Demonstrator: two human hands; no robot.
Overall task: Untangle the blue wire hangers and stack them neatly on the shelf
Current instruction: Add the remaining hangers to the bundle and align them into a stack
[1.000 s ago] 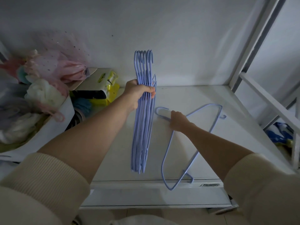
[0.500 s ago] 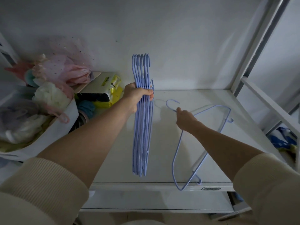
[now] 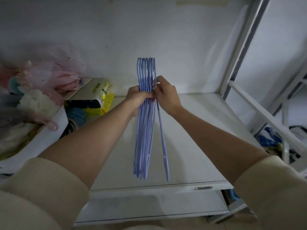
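Observation:
My left hand [image 3: 137, 97] grips a bundle of several blue wire hangers [image 3: 143, 130] near their necks, held on edge above the white shelf [image 3: 199, 146], hooks pointing up toward the back wall. My right hand [image 3: 166, 95] holds one more blue hanger [image 3: 162, 143] by its neck, pressed against the right side of the bundle. That hanger's lower end splays a little to the right of the others. Both hands touch at the necks. No hanger lies on the shelf surface.
A white tub [image 3: 49, 135] full of pink and pale fabric and bags sits at the left. Yellow packets [image 3: 103, 92] and a flat board lean behind it. A white metal frame [image 3: 259, 113] borders the shelf on the right, with blue items below.
My right hand lifted the single hanger off the shelf, turned it on edge and brought it left against the bundle. My left hand kept hold of the bundle.

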